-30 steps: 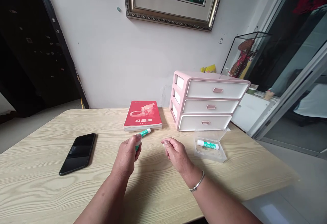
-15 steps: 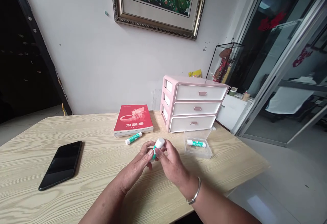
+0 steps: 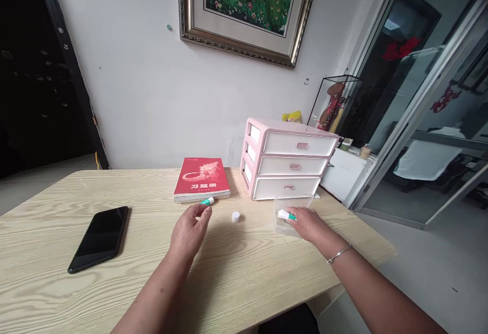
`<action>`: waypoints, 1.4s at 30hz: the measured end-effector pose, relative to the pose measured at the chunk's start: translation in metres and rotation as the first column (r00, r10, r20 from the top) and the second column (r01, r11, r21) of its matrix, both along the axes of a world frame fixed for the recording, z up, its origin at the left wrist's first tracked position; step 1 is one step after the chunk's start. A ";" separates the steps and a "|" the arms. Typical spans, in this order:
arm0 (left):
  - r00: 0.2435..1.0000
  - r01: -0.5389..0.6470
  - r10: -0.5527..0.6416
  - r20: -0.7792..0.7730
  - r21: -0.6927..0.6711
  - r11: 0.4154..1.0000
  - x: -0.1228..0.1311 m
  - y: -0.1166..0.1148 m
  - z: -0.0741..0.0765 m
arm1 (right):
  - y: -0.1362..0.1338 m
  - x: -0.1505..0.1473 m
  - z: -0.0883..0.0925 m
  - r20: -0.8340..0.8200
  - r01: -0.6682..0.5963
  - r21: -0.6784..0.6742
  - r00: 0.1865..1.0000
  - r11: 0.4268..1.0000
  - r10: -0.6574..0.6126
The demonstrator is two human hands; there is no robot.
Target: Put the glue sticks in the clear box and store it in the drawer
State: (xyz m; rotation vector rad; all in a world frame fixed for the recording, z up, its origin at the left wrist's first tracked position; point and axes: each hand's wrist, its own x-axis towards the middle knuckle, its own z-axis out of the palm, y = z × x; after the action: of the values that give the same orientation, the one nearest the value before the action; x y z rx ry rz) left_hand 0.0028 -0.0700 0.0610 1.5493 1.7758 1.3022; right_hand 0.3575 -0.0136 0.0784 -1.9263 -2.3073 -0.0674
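Beside the red book [image 3: 203, 177], my left hand [image 3: 190, 230] has its fingers curled at a green-and-white glue stick [image 3: 207, 201]. Only one end of that stick shows; the fingers hide the rest. Over on the right, my right hand [image 3: 307, 222] reaches into a clear plastic box [image 3: 281, 228] with its lid raised. Its fingers close round another glue stick [image 3: 284, 215], whose white end points left. Between the two hands a small white cylinder [image 3: 235, 217], looking like a cap, stands on the wooden table [image 3: 152, 303].
A black phone [image 3: 99, 239] lies on the left of the table. Behind the box stands a pink drawer unit [image 3: 292, 166] with white drawers, against the wall. To the right are the table's edge and a glass door [image 3: 396, 100].
My hands have parted from the glue stick they held together. The left went to the stick by the book, the right to the box. A small white cylinder now stands between them.
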 end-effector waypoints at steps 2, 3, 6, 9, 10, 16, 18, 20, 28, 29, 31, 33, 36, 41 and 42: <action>0.982 -0.072 0.079 -0.171 0.047 0.996 -0.007 0.008 -0.010 | 0.003 -0.001 -0.003 0.023 0.032 -0.030 0.999 0.999 -0.032; 0.959 -0.086 0.107 -0.263 0.090 0.992 -0.011 0.013 -0.015 | 0.003 -0.004 -0.002 0.020 0.043 -0.028 0.999 0.999 -0.042; 0.850 -0.065 0.137 -0.508 0.158 0.985 -0.018 0.028 -0.031 | -0.005 -0.026 0.010 -0.064 0.020 0.065 0.998 0.998 -0.016; 0.774 -0.056 0.088 -0.627 0.071 0.996 -0.018 0.040 -0.043 | -0.021 -0.065 0.022 -0.208 -0.082 0.188 0.971 0.979 0.122; 0.760 -0.061 0.067 -0.646 0.032 0.998 -0.016 0.042 -0.045 | -0.026 -0.081 0.025 -0.237 -0.123 0.204 0.956 0.971 0.171; 0.712 -0.077 0.001 -0.702 -0.076 0.994 -0.005 0.045 -0.045 | -0.025 -0.153 0.004 -0.256 -0.286 0.170 0.911 0.943 0.322; 0.703 -0.086 0.000 -0.711 -0.085 0.993 -0.005 0.042 -0.040 | -0.014 -0.164 -0.013 -0.221 -0.288 0.137 0.924 0.948 0.313; 0.700 -0.093 -0.006 -0.714 -0.100 0.991 -0.005 0.040 -0.034 | -0.005 -0.167 -0.031 -0.176 -0.294 0.135 0.933 0.946 0.314; 0.693 -0.149 0.021 -0.720 -0.116 0.982 0.005 0.034 -0.019 | -0.008 -0.153 -0.035 -0.262 -0.304 0.107 0.910 0.947 0.322; 0.682 -0.153 0.018 -0.731 -0.118 0.981 0.007 0.035 -0.019 | -0.010 -0.154 -0.032 -0.282 -0.302 0.092 0.906 0.949 0.316; 0.665 -0.141 -0.011 -0.747 -0.140 0.980 0.009 0.036 -0.021 | -0.011 -0.157 -0.032 -0.329 -0.307 0.079 0.890 0.948 0.316; 0.680 -0.123 -0.035 -0.732 -0.161 0.979 0.010 0.038 -0.026 | -0.008 -0.162 -0.039 -0.416 -0.300 0.097 0.854 0.949 0.313; 0.741 -0.107 -0.029 -0.671 -0.160 0.981 0.008 0.039 -0.032 | 0.003 -0.166 -0.055 -0.657 -0.265 0.124 0.700 0.956 0.280; 0.979 0.129 -0.149 -0.139 -0.145 0.981 0.007 0.018 -0.018 | 0.016 -0.161 -0.057 -0.979 -0.357 0.046 0.170 0.933 0.113; 0.973 0.228 -0.222 0.065 -0.105 0.968 0.008 0.011 -0.012 | 0.015 -0.160 -0.051 -0.992 -0.385 0.055 0.081 0.921 0.093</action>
State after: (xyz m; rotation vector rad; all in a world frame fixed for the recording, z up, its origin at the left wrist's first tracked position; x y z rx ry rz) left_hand 0.0111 -0.0588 0.0487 1.5862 1.5603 1.1060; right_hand 0.1977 0.0015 0.0270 -0.8782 -1.5085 1.2177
